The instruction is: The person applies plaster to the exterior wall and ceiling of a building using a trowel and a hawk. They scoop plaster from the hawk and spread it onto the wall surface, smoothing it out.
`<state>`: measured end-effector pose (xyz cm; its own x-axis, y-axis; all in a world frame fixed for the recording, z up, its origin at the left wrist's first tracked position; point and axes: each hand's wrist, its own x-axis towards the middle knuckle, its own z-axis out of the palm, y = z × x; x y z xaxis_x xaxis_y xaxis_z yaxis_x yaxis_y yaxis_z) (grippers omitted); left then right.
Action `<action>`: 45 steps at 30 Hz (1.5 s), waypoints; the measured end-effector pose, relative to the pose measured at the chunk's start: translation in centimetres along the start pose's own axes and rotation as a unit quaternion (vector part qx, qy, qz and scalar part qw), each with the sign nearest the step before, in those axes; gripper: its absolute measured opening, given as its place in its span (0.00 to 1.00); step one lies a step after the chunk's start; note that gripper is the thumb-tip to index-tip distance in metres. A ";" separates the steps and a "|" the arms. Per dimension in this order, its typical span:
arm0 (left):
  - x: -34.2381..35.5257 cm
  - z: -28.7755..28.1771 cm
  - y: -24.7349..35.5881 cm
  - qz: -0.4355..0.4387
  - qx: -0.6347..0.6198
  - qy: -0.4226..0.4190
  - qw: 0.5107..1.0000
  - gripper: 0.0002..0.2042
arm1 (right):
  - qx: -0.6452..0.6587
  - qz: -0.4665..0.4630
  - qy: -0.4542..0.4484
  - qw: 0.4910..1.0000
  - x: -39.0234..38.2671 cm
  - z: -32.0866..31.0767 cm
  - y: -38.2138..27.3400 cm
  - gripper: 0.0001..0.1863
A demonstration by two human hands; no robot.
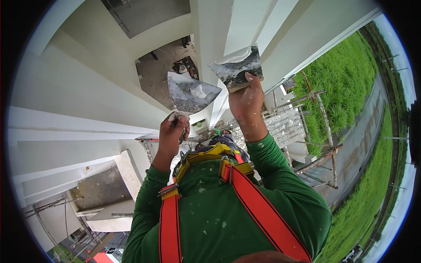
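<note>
My left hand (172,133) is closed around the handle of a putty knife (186,97). Its wide, fan-shaped metal blade points up and away from me, with a dab of white filler on it. To the right, my right hand (247,105) grips a flat, squarish metal scraper blade (241,75) by its near edge, thumb on top. Wet white filler (237,56) is spread along the far part of that plate. The two blades are held up close together, with a small gap between them. Both tools hang in front of a pale wall corner.
Pale walls and ledges (87,74) rise ahead and at left. Bamboo-like scaffold poles (326,116) and a spattered plank platform (285,131) stand at right, high above grass (340,83) and a road. Red harness straps (258,201) cross my green shirt. Tools (187,68) lie on a floor inside an opening.
</note>
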<state>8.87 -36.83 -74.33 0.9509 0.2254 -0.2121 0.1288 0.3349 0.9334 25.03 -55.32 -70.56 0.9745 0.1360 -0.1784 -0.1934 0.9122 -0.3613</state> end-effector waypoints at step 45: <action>-10.1 -2.0 -7.5 -0.105 -0.073 0.304 0.944 0.13 | -0.154 0.240 0.300 0.910 17.8 -29.1 9.2 0.11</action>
<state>-2.26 -39.77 -79.75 0.5648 0.6090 -0.5569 0.2142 0.5435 0.8116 37.24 -55.78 -103.71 0.5497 0.1695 -0.8179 -0.6925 0.6400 -0.3328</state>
